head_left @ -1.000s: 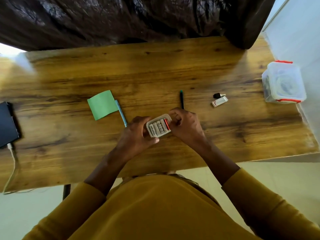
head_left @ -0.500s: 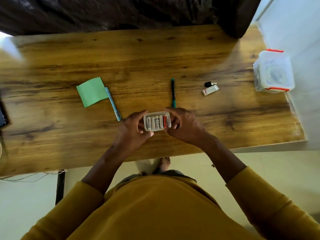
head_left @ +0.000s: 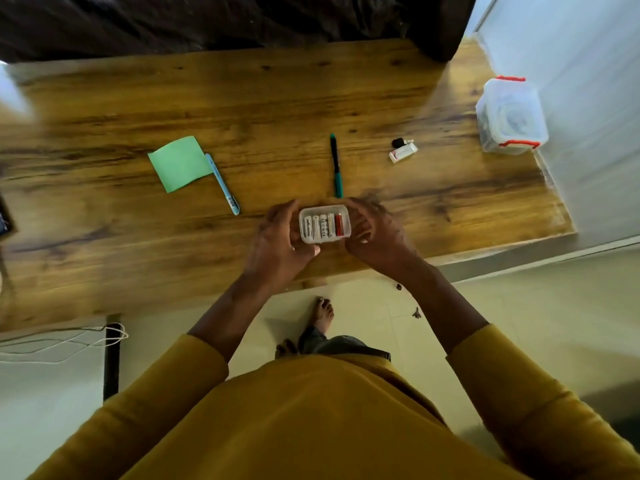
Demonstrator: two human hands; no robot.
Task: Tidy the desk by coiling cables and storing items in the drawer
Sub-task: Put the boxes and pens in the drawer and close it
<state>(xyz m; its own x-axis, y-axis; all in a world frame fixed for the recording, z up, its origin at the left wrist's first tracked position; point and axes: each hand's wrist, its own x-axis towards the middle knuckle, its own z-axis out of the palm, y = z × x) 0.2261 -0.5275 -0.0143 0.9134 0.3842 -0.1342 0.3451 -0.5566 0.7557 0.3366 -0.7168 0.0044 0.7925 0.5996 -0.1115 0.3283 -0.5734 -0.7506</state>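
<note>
We hold the clear battery case (head_left: 325,224) between both hands: left hand (head_left: 277,242) and right hand (head_left: 375,233) curl round its ends, over the desk's (head_left: 242,98) near edge, just near of the green pen (head_left: 336,166).

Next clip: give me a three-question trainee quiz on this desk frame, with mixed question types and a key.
1. True or false: the battery case lies flat on the desk with no hand on it.
2. Which lies right beside the green paper? A) the green pen B) the light blue pen C) the plastic box
3. Fill in: one battery in the case is ___, the rest are white.

Key:
1. False. The left hand and the right hand both hold it by its ends.
2. B
3. Red
</note>
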